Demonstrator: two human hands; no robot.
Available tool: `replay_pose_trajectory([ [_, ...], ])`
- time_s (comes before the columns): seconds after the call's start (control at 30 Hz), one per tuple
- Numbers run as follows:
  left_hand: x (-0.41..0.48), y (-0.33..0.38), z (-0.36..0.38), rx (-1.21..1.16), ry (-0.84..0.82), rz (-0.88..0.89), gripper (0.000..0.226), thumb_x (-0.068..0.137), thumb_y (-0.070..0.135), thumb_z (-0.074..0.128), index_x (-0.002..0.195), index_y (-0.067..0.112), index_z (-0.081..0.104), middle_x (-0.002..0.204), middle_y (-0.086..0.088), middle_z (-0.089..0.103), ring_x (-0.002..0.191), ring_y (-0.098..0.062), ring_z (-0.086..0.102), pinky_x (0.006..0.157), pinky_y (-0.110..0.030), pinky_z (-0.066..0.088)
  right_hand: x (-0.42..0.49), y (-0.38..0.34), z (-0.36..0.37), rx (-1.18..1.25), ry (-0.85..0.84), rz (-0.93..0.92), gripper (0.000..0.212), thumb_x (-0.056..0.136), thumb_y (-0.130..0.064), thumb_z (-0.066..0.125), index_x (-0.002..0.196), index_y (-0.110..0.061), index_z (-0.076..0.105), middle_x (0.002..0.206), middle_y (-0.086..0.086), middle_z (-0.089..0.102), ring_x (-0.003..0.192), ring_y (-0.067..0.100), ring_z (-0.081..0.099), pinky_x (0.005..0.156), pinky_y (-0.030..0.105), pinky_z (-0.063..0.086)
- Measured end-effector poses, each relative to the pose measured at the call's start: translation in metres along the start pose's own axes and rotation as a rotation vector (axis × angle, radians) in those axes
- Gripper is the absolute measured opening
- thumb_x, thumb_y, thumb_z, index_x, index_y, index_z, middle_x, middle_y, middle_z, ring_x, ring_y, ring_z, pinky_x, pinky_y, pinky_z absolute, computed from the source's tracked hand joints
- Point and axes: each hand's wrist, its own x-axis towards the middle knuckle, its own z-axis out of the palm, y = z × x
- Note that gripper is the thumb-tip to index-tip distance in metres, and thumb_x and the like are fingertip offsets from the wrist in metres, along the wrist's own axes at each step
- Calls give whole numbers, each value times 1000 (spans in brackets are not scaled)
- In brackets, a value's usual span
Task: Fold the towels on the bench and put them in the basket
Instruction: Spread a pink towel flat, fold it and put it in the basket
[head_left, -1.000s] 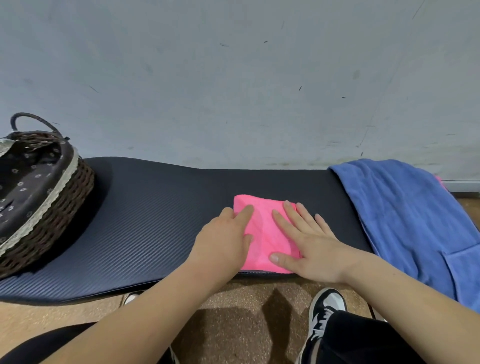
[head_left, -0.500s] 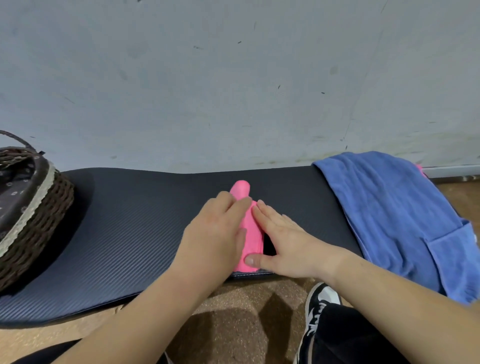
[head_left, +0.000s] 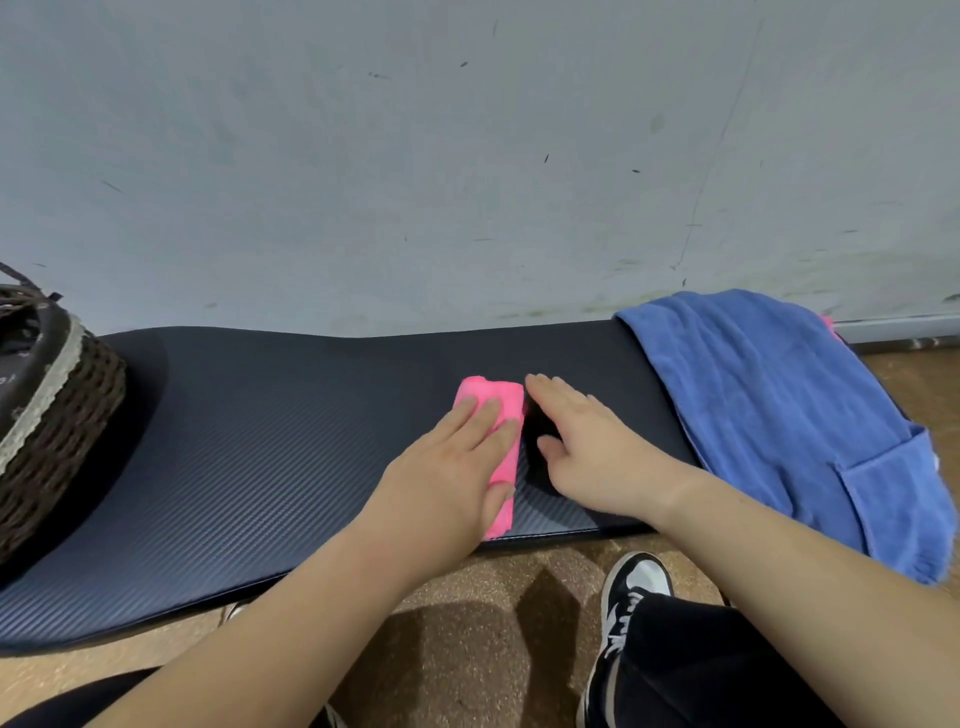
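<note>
A small pink towel (head_left: 497, 402), folded into a narrow strip, lies on the dark padded bench (head_left: 270, 441) near its front edge. My left hand (head_left: 447, 473) rests flat on top of the strip, fingers spread, covering most of it. Just right of the strip, my right hand (head_left: 587, 447) is on the bench with its fingers apart and nothing in it. A large blue towel (head_left: 779, 410) is draped unfolded over the bench's right end. The woven brown basket (head_left: 57, 441) with a dark patterned liner stands at the bench's left end, cut off by the frame edge.
A grey wall (head_left: 467, 156) runs directly behind the bench. A bit of pink cloth (head_left: 827, 323) peeks out behind the blue towel. My legs and a black-and-white shoe (head_left: 631, 592) are on the brown floor in front of the bench.
The pink towel went from a flat square to a narrow strip, folded over to the left. My left hand now presses on it and my right hand has come off to the right.
</note>
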Motion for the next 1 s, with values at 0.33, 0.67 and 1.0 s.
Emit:
replay_pose_trajectory([
  [0.33,-5,0,-2,11,-71,-33,61,99,50,31,152,22,42,162,-10,33,151,-29,28,117,-46,37,22,-3,6,44,-50,57,36,108,-29,38,136,-15,56,142,4,58,154,22,24,120,40,29],
  [0.67,-15,-6,-36,-123,-174,-269,80,97,36,58,155,37,4,120,5,41,101,-18,48,85,-39,51,20,-20,-6,-34,-22,-54,81,90,-43,71,158,-23,31,162,-5,34,155,12,18,123,35,26],
  [1.0,-34,-50,-53,-219,-126,-388,42,80,47,66,117,31,54,104,11,50,99,-16,55,80,-37,51,23,-45,-5,47,-31,-108,39,71,-38,82,93,-33,50,90,-13,63,83,9,60,75,44,54],
])
